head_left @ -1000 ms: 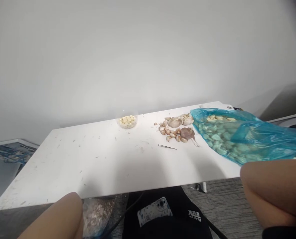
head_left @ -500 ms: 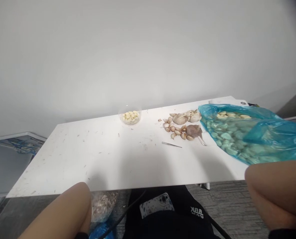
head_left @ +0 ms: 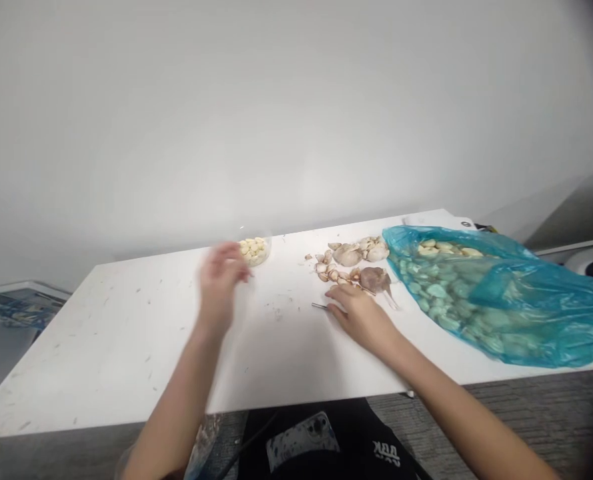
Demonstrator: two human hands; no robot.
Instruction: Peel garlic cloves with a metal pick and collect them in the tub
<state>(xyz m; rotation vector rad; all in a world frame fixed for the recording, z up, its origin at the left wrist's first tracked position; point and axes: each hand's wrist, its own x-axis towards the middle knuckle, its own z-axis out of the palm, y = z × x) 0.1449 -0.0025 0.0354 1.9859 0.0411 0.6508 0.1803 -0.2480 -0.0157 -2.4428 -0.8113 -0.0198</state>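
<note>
My left hand [head_left: 221, 273] is raised over the table just left of a clear bowl of peeled garlic cloves [head_left: 254, 249]. Motion smears its fingers, so I cannot make out a grip. My right hand [head_left: 359, 313] reaches low over the table, thumb and fingers apart, at the front of the unpeeled garlic cloves [head_left: 332, 273]. Its thumb is by the metal tweezers [head_left: 319, 306], whose other end is hidden under the hand. A purplish garlic bulb [head_left: 374, 280] with a stalk lies just beyond that hand, and paler garlic bulbs [head_left: 348, 254] sit behind.
A large blue plastic bag [head_left: 456, 300] full of garlic covers the table's right side. Scraps of skin dot the white table [head_left: 126, 333]. A wall [head_left: 276, 120] rises behind it. A phone [head_left: 302, 440] rests on my lap.
Both hands have come into view over the table, the left near the bowl, the right to the tweezers and cloves. The view has shifted slightly.
</note>
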